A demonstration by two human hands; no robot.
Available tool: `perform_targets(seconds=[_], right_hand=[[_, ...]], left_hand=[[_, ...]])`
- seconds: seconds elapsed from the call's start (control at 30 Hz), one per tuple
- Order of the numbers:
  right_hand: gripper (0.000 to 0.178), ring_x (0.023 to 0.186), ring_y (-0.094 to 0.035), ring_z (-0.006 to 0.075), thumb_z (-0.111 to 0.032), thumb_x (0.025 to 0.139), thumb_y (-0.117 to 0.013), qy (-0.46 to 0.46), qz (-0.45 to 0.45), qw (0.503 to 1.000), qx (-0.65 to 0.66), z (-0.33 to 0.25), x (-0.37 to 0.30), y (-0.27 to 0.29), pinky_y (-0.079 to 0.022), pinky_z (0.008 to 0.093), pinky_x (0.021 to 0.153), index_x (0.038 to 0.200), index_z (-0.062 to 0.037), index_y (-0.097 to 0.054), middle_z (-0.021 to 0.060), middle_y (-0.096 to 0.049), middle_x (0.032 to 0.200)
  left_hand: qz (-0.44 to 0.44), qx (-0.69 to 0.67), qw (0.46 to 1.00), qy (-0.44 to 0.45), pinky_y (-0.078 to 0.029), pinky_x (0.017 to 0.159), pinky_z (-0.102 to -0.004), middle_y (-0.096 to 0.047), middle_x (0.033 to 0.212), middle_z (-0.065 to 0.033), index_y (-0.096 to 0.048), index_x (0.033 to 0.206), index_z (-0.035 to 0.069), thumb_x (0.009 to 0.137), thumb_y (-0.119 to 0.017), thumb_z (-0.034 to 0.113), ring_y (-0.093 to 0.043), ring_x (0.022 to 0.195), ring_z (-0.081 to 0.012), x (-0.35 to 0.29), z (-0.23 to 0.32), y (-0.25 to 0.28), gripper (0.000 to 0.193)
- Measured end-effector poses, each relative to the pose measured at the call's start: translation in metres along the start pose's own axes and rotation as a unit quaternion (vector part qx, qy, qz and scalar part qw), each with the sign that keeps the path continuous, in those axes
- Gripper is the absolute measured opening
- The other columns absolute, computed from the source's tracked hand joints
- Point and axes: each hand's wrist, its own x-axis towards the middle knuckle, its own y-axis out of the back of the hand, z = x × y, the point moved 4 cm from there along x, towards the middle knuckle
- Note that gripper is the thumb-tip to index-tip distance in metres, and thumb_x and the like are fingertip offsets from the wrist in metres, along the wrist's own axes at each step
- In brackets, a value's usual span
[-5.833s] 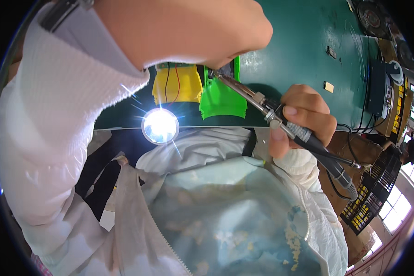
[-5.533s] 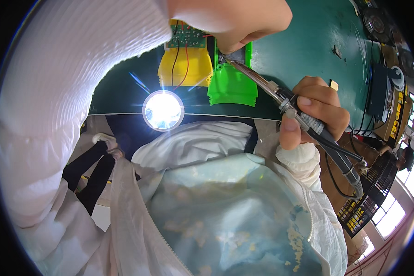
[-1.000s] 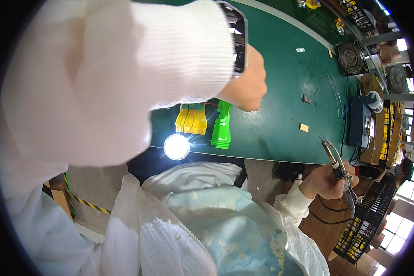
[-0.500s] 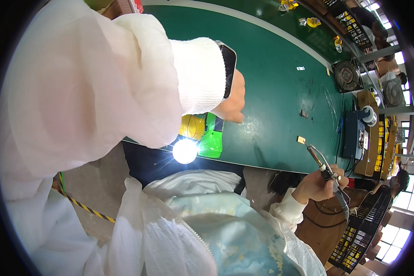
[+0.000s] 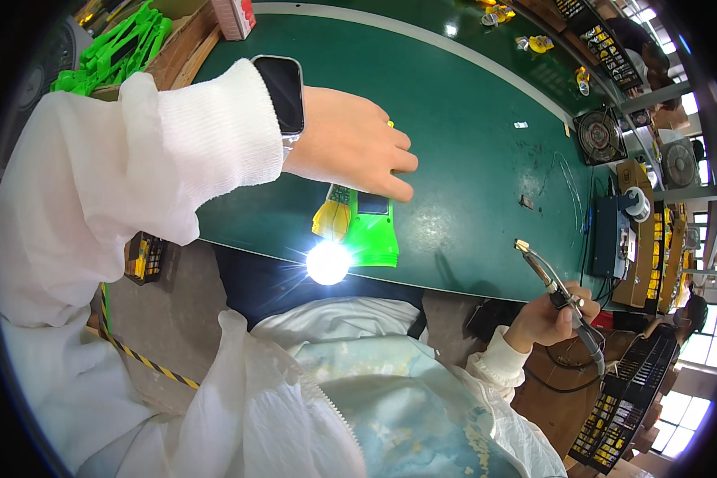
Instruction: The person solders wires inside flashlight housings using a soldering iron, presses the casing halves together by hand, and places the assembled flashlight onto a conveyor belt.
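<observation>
My left hand (image 5: 350, 145), with a dark-screened watch on its wrist, is over the upper end of a green plastic housing (image 5: 374, 239), its fingers curled round the covered part. A dark panel (image 5: 373, 203) is set into the housing. Beside it lie a yellow piece (image 5: 331, 220) with thin wires and a glaring lit lamp (image 5: 328, 263) at the table's near edge. My right hand (image 5: 543, 320) is closed round a soldering iron (image 5: 563, 299) with a thin feed tube along it. Its tip points up and left, apart from the housing.
Green plastic frames (image 5: 123, 52) fill a box at the far left, next to a pink-and-white carton (image 5: 233, 17). At the right of the green table (image 5: 470, 159) stand a black fan (image 5: 601, 132), a blue box unit (image 5: 611, 231) and a solder reel (image 5: 637, 204).
My left forearm has drawn back to the left, uncovering the box of green frames. The green housing and lamp have shifted slightly right. My right hand stays nearly still with the iron.
</observation>
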Motion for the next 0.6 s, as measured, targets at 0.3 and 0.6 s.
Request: perform_targets(seconds=[0.3,0.6], right_hand=[[0.025,0.048,-0.035,0.0118,-0.024,0.069,-0.058,0.003,-0.009,1.0,0.003,-0.001,-0.001,-0.003,-0.027,0.0233,0.048,0.074,-0.0064,-0.041,0.0032,-0.038,0.059],[0.024,0.05,-0.035,0.0123,-0.024,0.069,-0.055,-0.004,0.009,1.0,0.009,-0.001,-0.001,0.0,-0.028,0.0247,0.051,0.077,-0.0063,-0.042,0.0033,-0.038,0.06]], left_hand=[[0.013,-0.034,0.999,0.029,-0.046,0.081,-0.031,-0.052,0.098,-0.0044,-0.049,0.1,0.012,0.073,-0.059,0.008,-0.053,0.098,-0.0182,-0.008,-0.002,-0.007,0.028],[-0.014,-0.017,0.997,0.071,-0.037,0.095,-0.0354,-0.056,0.097,-0.004,-0.057,0.099,0.013,0.071,-0.062,0.012,-0.054,0.102,-0.0176,0.029,0.001,-0.014,0.028]])
